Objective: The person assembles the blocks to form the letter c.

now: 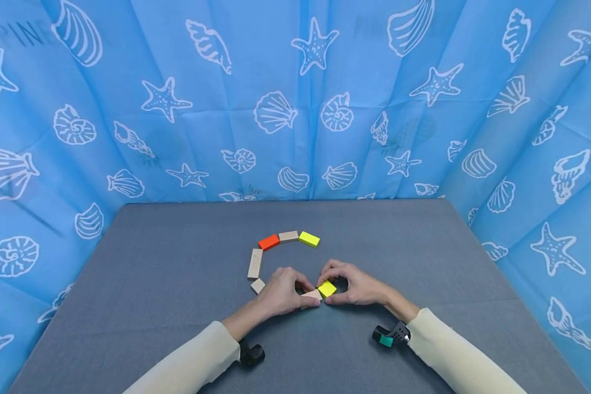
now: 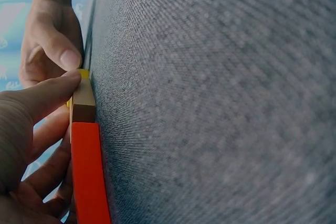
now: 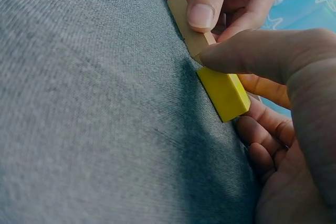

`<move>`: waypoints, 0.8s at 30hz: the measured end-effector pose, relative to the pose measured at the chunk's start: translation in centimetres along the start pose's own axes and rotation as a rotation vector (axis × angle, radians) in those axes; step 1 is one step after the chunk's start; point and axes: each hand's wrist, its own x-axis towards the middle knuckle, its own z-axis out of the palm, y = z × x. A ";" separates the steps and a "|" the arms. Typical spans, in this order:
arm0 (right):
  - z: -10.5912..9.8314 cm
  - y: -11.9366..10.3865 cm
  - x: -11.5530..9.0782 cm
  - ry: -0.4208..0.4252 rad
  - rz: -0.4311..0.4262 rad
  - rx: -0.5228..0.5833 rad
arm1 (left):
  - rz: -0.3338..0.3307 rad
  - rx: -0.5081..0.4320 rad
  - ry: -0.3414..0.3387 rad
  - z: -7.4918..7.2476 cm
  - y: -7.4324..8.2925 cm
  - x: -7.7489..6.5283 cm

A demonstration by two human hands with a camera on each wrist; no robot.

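Between its thumb and fingers my left hand (image 1: pixel 282 291) pinches a plain wooden block (image 1: pixel 312 296) lying on the table. Beside it my right hand (image 1: pixel 357 285) pinches a yellow block (image 1: pixel 327 289), whose end is at the wooden block's right end. In the left wrist view a red block (image 2: pixel 90 171) sits at the other end of the wooden block; the left hand mostly hides it from the head view. In the right wrist view the yellow block (image 3: pixel 224 94) lies on the cloth under the right thumb.
Further round a curved row lie a small wooden block (image 1: pixel 258 285), a longer wooden block (image 1: pixel 255 264), an orange-red block (image 1: pixel 268 242), another wooden block (image 1: pixel 288 236) and a yellow-green block (image 1: pixel 309 239). Grey cloth (image 1: pixel 177 246) covers the table; a blue shell-patterned curtain (image 1: pixel 246 65) hangs behind.
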 end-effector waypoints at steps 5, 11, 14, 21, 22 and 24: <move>0.0 0.0 0.1 0.001 -0.008 0.005 | 0.015 0.000 0.005 -0.1 -0.1 -0.1; 0.2 0.1 0.1 0.011 -0.006 0.002 | 0.073 0.002 0.007 -0.1 -0.3 -0.1; 0.3 -0.2 0.2 0.021 0.000 -0.002 | 0.095 -0.005 0.002 -0.2 -0.3 -0.2; 0.2 -1.0 0.1 0.026 -0.020 0.039 | 0.110 -0.024 -0.018 -0.2 -0.6 -0.1; 0.1 -0.8 0.1 0.026 -0.030 0.045 | 0.111 -0.035 -0.026 -0.3 -0.6 -0.1; -0.2 -0.3 0.1 0.031 -0.046 0.067 | 0.111 -0.059 -0.045 -0.6 -0.7 -0.1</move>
